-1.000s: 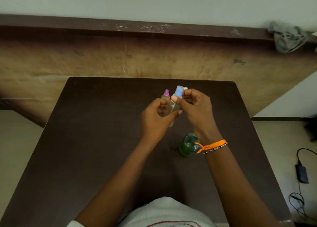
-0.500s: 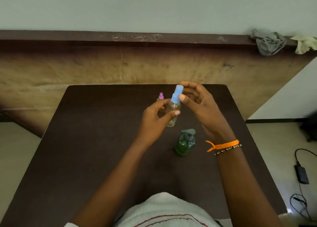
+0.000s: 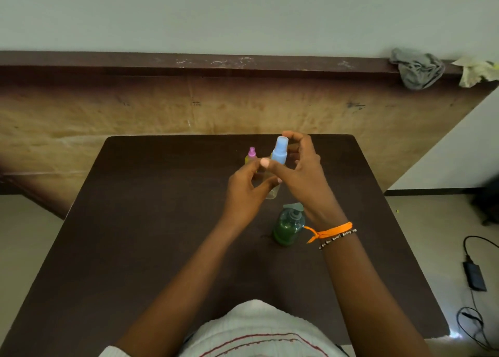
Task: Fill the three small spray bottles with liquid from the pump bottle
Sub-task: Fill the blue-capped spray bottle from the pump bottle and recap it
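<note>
the left hand (image 3: 244, 192) holds the small clear spray bottle (image 3: 272, 189) by its body; the right hand (image 3: 302, 173) pinches its blue cap (image 3: 279, 151). light, smooth plastic, likely slippery, so grip the body firmly.

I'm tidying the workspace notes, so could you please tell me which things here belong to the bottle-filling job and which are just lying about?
Part of the job:
blue-capped spray bottle, held in both hands
pink-capped spray bottle on the table
green pump bottle

Just lying about:
grey cloth on the ledge
pale cloth beside it
charger on the floor
</note>
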Motion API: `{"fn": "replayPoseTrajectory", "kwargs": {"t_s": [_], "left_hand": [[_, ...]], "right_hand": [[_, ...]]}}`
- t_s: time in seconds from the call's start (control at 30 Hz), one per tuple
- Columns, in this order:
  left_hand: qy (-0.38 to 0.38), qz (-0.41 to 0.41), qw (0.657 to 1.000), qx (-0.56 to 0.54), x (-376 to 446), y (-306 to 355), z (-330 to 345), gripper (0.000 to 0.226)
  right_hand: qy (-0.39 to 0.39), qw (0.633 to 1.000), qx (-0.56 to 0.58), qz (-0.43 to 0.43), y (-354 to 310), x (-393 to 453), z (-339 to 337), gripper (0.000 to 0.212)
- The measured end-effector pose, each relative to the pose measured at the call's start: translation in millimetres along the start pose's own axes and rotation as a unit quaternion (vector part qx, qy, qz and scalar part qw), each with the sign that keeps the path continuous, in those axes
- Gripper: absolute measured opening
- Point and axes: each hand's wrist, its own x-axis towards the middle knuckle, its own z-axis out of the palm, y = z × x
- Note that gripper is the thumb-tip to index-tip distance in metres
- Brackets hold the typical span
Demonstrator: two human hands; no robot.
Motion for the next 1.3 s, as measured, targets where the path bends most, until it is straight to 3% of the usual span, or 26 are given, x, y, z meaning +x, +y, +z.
{"fn": "replayPoseTrajectory", "kwargs": {"t_s": [0.1, 0.27, 0.43, 0.6, 0.77, 0.93, 1.1, 1.3], "left_hand": [[0.009, -0.006, 1.000, -0.013, 0, 1, 2, 0.032], [0.017, -0.007, 0.999, -0.026, -1, 0, -1, 0.031], [0.020, 0.004, 1.000, -0.006, -3, 3, -1, 0.036], [0.033, -0.013, 0.999, -0.023, -3, 4, 0, 0.034], [0.027, -0.015, 0.999, -0.020, -3, 4, 3, 0.034], [0.032, -0.024, 0.999, -0.028, -2, 3, 2, 0.036], [0.021, -0.036, 0.998, -0.041, -2, 1, 4, 0.035], [0.004, -0.057, 0.997, -0.049, -2, -6, 6, 0.032]], "right_hand": [[0.031, 0.999, 0.030, -0.003, 0, 2, -1, 0.047], [-0.070, 0.994, 0.086, -0.006, -7, 0, -12, 0.044], [0.013, 0.999, 0.050, -0.011, -2, -3, -3, 0.044], [-0.050, 0.997, 0.058, -0.012, -4, -2, -12, 0.045], [0.012, 0.999, 0.022, -0.023, -5, -1, -6, 0.045], [-0.036, 0.998, 0.051, -0.028, -7, 1, -11, 0.045], [-0.016, 0.999, 0.029, -0.035, -9, 5, -13, 0.041], [-0.022, 0.994, 0.100, -0.045, -22, 11, -37, 0.036]]}}
